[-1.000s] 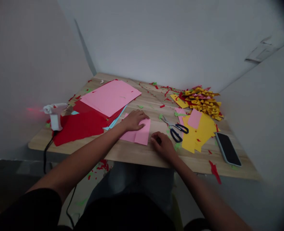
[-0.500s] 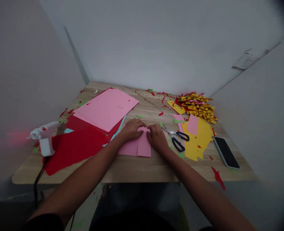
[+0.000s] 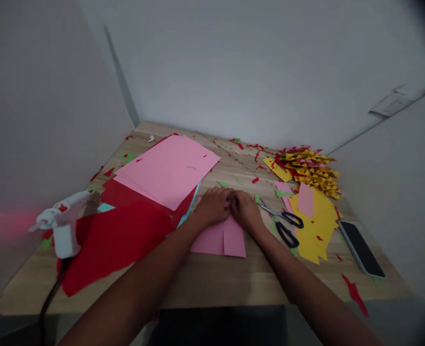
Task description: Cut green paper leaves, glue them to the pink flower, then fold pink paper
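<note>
A folded pink paper [image 3: 234,238] lies near the table's front edge, its far end hidden under my fingers. My left hand [image 3: 214,204] pinches that far end from the left, fingers curled. Close against it, my right hand [image 3: 246,209] grips the same end from the right, also closed. Another pink sheet [image 3: 208,240] lies flat beside the folded part, partly under my left forearm. Scissors [image 3: 286,223] with dark handles rest just right of my right hand, blades apart.
Large pink sheets [image 3: 169,168] and red paper [image 3: 115,240] lie left, by a white glue gun [image 3: 63,223]. At the right are yellow sheets [image 3: 315,221], a pile of folded yellow pieces [image 3: 311,168] and a phone [image 3: 361,247]. Scraps litter the table [image 3: 205,288].
The camera view has tilted and moved closer to the table. My fingers have drawn together and now cover the far end of the folded pink paper, which showed between them before.
</note>
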Tool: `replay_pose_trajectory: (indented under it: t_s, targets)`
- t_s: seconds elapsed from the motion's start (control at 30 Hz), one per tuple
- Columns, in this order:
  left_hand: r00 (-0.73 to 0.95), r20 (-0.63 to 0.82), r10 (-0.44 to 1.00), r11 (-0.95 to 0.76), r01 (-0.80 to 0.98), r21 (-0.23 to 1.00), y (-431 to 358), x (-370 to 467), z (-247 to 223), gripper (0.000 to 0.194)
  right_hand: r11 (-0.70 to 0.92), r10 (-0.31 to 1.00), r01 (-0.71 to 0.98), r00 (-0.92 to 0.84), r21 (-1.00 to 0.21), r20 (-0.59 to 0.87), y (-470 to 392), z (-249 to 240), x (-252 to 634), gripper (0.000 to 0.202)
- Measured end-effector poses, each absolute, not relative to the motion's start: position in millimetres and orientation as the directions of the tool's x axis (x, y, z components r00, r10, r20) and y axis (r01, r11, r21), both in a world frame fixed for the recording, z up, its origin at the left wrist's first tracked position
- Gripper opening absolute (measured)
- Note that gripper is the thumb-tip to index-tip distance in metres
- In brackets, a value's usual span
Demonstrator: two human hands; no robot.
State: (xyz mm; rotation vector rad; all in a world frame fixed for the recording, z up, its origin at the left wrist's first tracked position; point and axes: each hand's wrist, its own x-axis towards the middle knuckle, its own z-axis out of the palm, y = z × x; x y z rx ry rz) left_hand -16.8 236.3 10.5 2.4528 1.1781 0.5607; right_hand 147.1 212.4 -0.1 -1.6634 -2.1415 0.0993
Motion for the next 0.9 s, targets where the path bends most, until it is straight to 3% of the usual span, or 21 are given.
replay_pose_trajectory:
  t_s: [0.2, 0.37, 0.53, 0.63, 0.9]
  targets:
    - [0.603, 0.079, 0.793, -0.568, 0.687, 0.453, 242.3, -8.2, 28.2, 0.041, 0.221, 0.956, 0.908, -0.129, -0.356, 0.264, 223.1, 0.7, 148.1, 0.013]
    - [0.627, -0.004, 0.779, -0.55, 0.686, 0.477, 245.1, -14.7, 29.4, 0.049, 0.243, 0.952, 0.844, -0.114, -0.479, 0.283, 219.0, -2.7, 160.9, 0.016]
    - [0.61, 0.059, 0.79, -0.535, 0.64, 0.552, 248.3, -24.6, 19.0, 0.029, 0.271, 0.956, 0.585, -0.071, -0.764, 0.285, 209.2, 1.1, 170.7, 0.013]
    - [0.613, 0.116, 0.781, -0.574, 0.632, 0.521, 250.4, -27.1, 15.6, 0.019, 0.217, 0.972, 0.447, -0.02, -0.868, 0.233, 209.0, 5.3, 173.6, 0.01]
    - [0.58, 0.288, 0.762, -0.642, 0.621, 0.45, 251.9, -27.9, 15.7, 0.024, 0.152, 0.977, 0.635, 0.02, -0.758, 0.213, 208.0, 12.0, 192.9, 0.009]
